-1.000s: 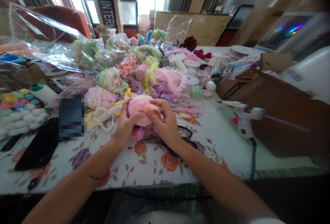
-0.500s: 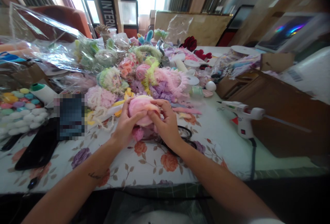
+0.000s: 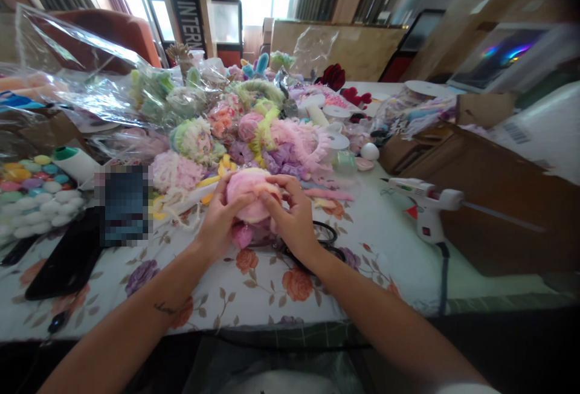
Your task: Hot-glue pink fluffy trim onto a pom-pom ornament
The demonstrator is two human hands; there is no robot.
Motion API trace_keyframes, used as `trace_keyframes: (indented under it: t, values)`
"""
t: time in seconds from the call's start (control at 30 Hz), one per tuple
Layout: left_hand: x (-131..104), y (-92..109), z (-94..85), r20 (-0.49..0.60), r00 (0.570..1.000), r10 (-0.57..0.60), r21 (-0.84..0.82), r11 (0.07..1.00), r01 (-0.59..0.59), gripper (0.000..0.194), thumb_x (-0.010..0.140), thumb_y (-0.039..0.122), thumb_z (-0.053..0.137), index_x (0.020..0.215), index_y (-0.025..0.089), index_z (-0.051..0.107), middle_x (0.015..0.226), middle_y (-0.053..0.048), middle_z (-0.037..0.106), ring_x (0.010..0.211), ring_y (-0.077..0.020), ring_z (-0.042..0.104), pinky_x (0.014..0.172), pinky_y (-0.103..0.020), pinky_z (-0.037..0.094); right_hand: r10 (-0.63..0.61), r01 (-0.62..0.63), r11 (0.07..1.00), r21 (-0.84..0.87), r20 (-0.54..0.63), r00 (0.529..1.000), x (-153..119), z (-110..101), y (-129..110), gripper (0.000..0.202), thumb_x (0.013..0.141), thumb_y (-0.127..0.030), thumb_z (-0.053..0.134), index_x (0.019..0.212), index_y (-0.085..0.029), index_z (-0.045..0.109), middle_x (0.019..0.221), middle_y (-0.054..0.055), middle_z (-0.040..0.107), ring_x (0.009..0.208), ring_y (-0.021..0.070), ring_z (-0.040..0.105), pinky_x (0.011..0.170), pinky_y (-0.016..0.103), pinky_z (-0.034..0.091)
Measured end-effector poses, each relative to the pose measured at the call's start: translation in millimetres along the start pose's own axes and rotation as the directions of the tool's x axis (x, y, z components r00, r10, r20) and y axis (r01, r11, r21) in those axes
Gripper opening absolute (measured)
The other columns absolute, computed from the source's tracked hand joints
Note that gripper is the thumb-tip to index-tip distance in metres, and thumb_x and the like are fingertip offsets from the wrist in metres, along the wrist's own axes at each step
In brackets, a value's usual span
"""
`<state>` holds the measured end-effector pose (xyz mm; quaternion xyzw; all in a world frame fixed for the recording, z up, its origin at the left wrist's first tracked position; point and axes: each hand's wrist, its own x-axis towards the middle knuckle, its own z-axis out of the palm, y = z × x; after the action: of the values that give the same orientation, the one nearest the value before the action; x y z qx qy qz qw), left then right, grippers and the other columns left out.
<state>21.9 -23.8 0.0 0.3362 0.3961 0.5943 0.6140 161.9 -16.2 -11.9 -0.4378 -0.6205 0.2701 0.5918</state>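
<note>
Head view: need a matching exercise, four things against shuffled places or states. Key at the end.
1. pink fluffy ball
2. glue gun
3. white balls
4. dark red flower

A. far back, right of centre
B. at left, nearer than the coloured balls
C. held by the left hand and right hand
D. at right, by the cardboard box

Pairs: 1-C, 2-D, 3-B, 4-A
</note>
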Motion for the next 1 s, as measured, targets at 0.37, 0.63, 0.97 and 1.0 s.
trace_keyframes:
  t: [0.37,0.63,0.97,1.0]
  values:
    - [4.4,2.7,-2.5,0.095,0.995,-0.031,-0.032,0.999,0.034,0.054,0.07,0.026,0.084,0.119,0.022,0.063,0.103,-0.004,0.073,0.082,-0.017,0.07,0.072,-0.026,0.059,0.062,-0.06,0.994,0.09,-0.016,0.998,4.1,-1.9,-2.7,0.017,0.088,-0.038,0.066,0.095,-0.024,0.073,0.103,0.005,0.071,0.097,0.0209,0.066,0.079,0.033,0.055]
    - [10.6,20.5,-8.2,-0.049,0.999,-0.006,-0.07,0.998,0.003,0.031,0.074,0.023,0.078,0.104,0.024,0.074,0.094,0.0,0.078,0.088,-0.0212,0.068,0.061,-0.022,0.058,0.082,-0.077,0.997,0.031,-0.486,0.87,-2.2,-103.4,14.1,0.03,0.085,-0.047,0.069,0.095,-0.019,0.074,0.092,0.007,0.077,0.086,0.0222,0.071,0.081,0.038,0.058]
    - [15.9,24.0,-18.2,0.012,1.0,-0.021,0.022,1.0,0.021,0.047,0.069,0.023,0.084,0.114,0.019,0.072,0.101,-0.001,0.074,0.075,-0.0124,0.064,0.057,-0.017,0.056,0.251,-0.599,0.681,-0.422,-0.633,0.732,-10.1,-253.2,53.9,0.019,0.054,-0.03,0.077,0.067,-0.021,0.066,0.065,0.006,0.069,0.081,0.0327,0.069,0.087,0.046,0.052]
    - [16.3,23.9,-19.0,0.026,0.999,-0.036,0.034,0.999,0.035,0.048,0.069,0.024,0.084,0.115,0.02,0.071,0.102,-0.001,0.074,0.076,-0.0126,0.065,0.059,-0.017,0.057,0.296,-0.608,0.67,-0.426,-0.597,0.745,-3.6,-254.5,53.1,0.018,0.052,-0.029,0.077,0.059,-0.023,0.062,0.055,0.003,0.063,0.077,0.0316,0.068,0.082,0.044,0.052]
